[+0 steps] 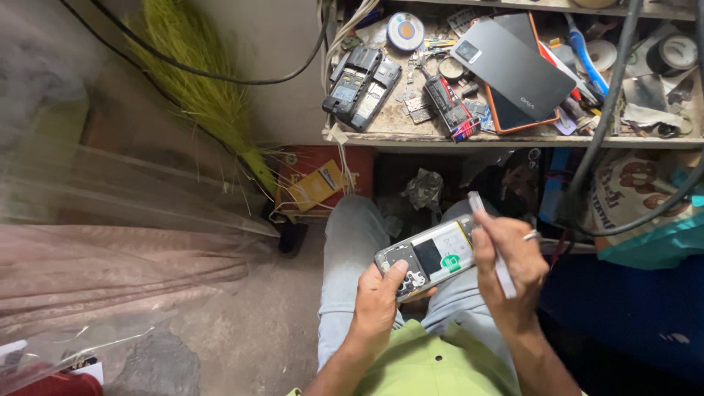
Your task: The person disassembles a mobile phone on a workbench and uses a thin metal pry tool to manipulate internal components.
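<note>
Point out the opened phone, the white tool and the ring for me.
opened phone [433,257], head view, on its exposed inner back.
white tool [503,275], head view, on the lower shaft below the right hand's fingers.
ring [531,235], head view, on the band around a right-hand finger.

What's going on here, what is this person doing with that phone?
A seated person holds an opened mobile phone over their lap, its back cover off and the insides showing. The left hand grips it from below, thumb on its lower end. The right hand, a ring on one finger, holds a thin white tool beside the phone's far end. In front is a cluttered workbench with more opened phones, small parts, tape rolls and a dark phone back panel.
</note>
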